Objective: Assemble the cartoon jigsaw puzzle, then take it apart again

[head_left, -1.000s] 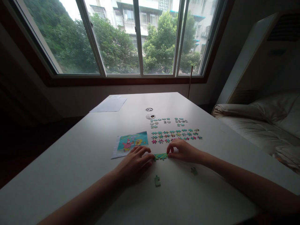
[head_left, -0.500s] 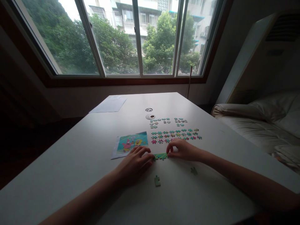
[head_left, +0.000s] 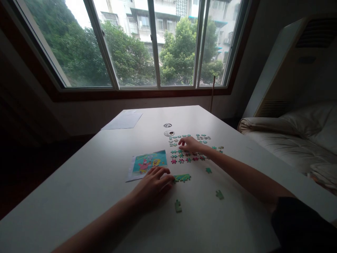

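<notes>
A short strip of joined green puzzle pieces (head_left: 183, 177) lies flat on the white table. My left hand (head_left: 156, 181) rests at its left end, its bent fingers on the end and covering part of it. My right hand (head_left: 190, 144) hovers above the rows of loose puzzle pieces (head_left: 181, 161), fingers bent and a little apart, with nothing seen in them. Its fingertips are close to the upper left pieces, and it hides some of the middle ones. Single green puzzle pieces lie near the strip: one to the right (head_left: 208, 170), one lower right (head_left: 219, 194), one below (head_left: 178, 206).
Left of the rows lies a cartoon picture sheet (head_left: 150, 162), partly behind my left hand. More loose pieces (head_left: 202, 137) sit farther back, near two round marks or discs (head_left: 169, 133). Papers (head_left: 122, 120) lie at the far left table edge. A sofa (head_left: 279, 135) stands to the right.
My right hand has left the right end of the strip and moved up over the loose rows. A green piece now shows right of the strip. My left hand stays at the strip's left end.
</notes>
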Tool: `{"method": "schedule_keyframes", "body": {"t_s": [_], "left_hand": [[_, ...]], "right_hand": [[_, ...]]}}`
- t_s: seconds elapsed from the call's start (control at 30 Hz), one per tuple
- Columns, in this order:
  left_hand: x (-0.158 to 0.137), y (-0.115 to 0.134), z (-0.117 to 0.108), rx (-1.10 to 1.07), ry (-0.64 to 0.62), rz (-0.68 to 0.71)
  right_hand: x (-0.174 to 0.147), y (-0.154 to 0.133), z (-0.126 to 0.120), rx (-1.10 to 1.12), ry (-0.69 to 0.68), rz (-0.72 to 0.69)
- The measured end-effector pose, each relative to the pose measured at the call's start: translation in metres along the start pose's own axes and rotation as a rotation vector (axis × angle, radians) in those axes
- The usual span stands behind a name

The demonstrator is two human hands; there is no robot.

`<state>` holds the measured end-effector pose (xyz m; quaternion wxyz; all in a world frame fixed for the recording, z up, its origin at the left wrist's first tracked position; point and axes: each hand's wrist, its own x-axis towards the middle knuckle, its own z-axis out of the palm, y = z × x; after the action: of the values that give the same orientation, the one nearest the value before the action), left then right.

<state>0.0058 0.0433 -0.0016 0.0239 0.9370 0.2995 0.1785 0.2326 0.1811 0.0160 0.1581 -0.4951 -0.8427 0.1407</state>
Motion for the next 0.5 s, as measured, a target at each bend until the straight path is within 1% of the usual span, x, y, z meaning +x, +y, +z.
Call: {"method": "schedule_keyframes", "body": {"t_s": [0.1,0.23,0.5], "left_hand": [[0.0,0.0,0.0,-0.006,0.001,0.003],[0.0,0.0,-0.001,-0.01,0.01,-0.001],[0.0,0.003,-0.002,-0.006,0.015,-0.001]], "right_hand": [[0.017,0.001,0.009,-0.004,0.003,0.045],[0.03,-0.001,0.014,-0.002,-0.013,0.079],[0.048,-0.002,0.006,0.071,-0.19,0.161]]}}
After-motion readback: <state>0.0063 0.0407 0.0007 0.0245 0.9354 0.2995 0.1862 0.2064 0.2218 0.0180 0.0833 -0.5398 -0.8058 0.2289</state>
